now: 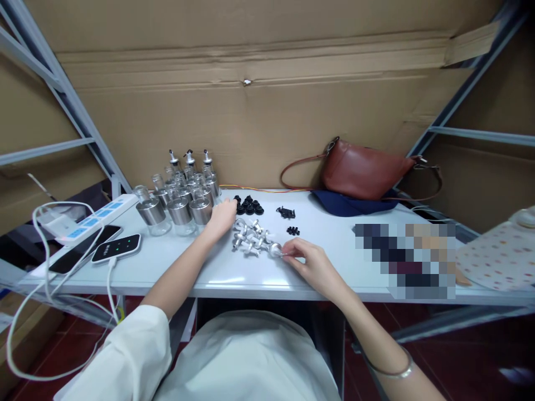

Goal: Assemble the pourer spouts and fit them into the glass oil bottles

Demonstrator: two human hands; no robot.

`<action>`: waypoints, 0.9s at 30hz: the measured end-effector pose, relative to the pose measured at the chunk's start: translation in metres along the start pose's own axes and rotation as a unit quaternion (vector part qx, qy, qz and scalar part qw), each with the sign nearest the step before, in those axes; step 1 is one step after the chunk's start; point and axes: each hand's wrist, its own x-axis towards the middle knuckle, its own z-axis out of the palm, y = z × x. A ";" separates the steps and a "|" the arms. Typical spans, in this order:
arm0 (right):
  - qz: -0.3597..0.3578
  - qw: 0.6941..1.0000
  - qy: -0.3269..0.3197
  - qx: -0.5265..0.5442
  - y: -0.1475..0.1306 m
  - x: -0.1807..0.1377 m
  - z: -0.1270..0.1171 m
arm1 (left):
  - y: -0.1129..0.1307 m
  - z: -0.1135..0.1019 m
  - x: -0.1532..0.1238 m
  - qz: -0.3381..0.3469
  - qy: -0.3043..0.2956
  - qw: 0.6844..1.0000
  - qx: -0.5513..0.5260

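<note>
My right hand (311, 262) pinches a silver pour spout (275, 250) in clear wrapping at the right edge of a loose pile of similar spouts (252, 238). Farther back and to the left, my left hand (224, 216) is curled at the left edge of a cluster of black stoppers (249, 206). Its fingertips are mostly hidden, so I cannot make out what they hold. To the right of the stoppers lie small black parts (286, 213) and a group of tiny black caps (293, 230).
Several glass bottles with steel sleeves (179, 211) stand left of my left hand, some with spouts on. A power strip (104, 214), phone (86, 249), power bank (116, 248) and white cables lie at left. A brown handbag (368, 170) rests on dark blue cloth (351, 205) at back right.
</note>
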 end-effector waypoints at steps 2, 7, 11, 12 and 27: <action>0.007 1.000 -0.005 -0.012 -0.002 0.000 -0.002 | 0.002 -0.002 -0.006 0.015 0.016 1.000 -0.013; 0.040 0.998 -0.002 -0.040 0.000 0.000 -0.006 | -0.001 0.003 -0.022 0.190 0.006 0.971 -0.147; 0.050 0.996 -0.014 -0.067 0.004 0.002 0.000 | -0.007 0.014 -0.034 0.274 -0.027 0.930 -0.245; 0.051 0.995 -0.014 -0.079 0.005 0.002 0.003 | -0.008 0.016 -0.037 0.281 -0.035 0.925 -0.253; 0.027 0.993 0.018 -0.112 0.008 -0.001 0.019 | -0.003 0.020 -0.041 0.314 -0.051 0.923 -0.217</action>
